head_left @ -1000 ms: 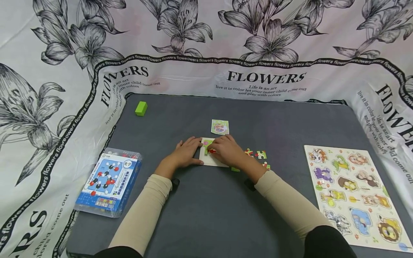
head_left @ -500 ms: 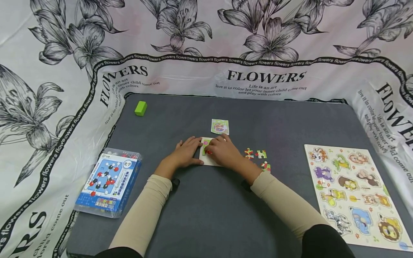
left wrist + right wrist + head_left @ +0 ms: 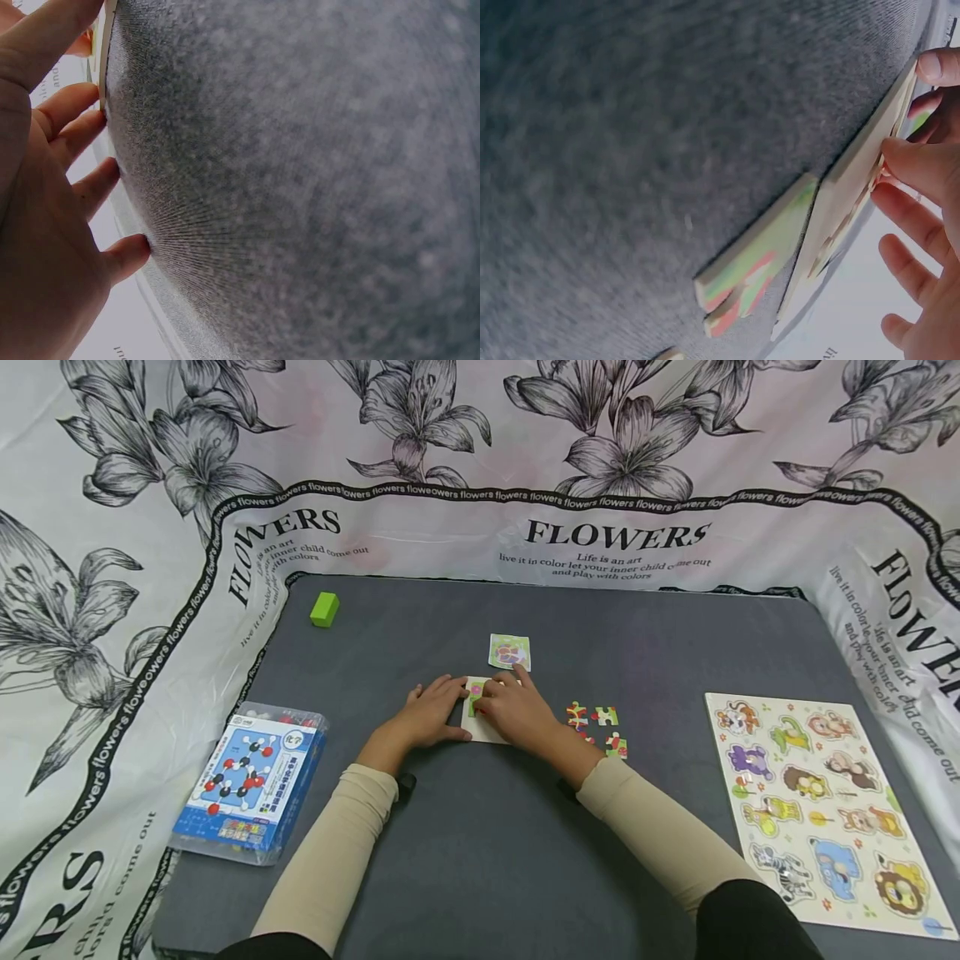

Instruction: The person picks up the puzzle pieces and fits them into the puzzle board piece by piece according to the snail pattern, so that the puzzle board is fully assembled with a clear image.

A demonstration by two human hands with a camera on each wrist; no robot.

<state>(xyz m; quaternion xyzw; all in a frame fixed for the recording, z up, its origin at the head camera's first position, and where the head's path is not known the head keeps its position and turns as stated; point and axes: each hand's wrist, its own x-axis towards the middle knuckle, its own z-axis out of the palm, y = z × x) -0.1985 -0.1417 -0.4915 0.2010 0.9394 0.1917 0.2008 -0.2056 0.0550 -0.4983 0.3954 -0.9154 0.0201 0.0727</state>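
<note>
A small pale puzzle board [image 3: 477, 729] lies flat on the dark table, with green puzzle picture [image 3: 475, 696] showing at its left side. My left hand [image 3: 426, 716] rests along the board's left edge, thumb at the near corner and fingers extended toward the far corner. My right hand [image 3: 521, 714] is over the board and covers most of it. In the right wrist view its thumb [image 3: 919, 166] and index finger pinch a reddish puzzle piece [image 3: 886, 175], mostly hidden, at the board's surface. Another green-and-red puzzle piece [image 3: 754, 259] lies beside the board.
Loose puzzle pieces [image 3: 605, 716] lie right of the board. A small picture card [image 3: 509, 652] sits beyond it. A boxed molecule set [image 3: 243, 785] stands left, a green block [image 3: 325, 609] far left. An animal puzzle board [image 3: 825, 802] lies right.
My right hand has shifted slightly left across the board, and the red piece at its fingertips is now covered from above. My left hand stays at the board's edge.
</note>
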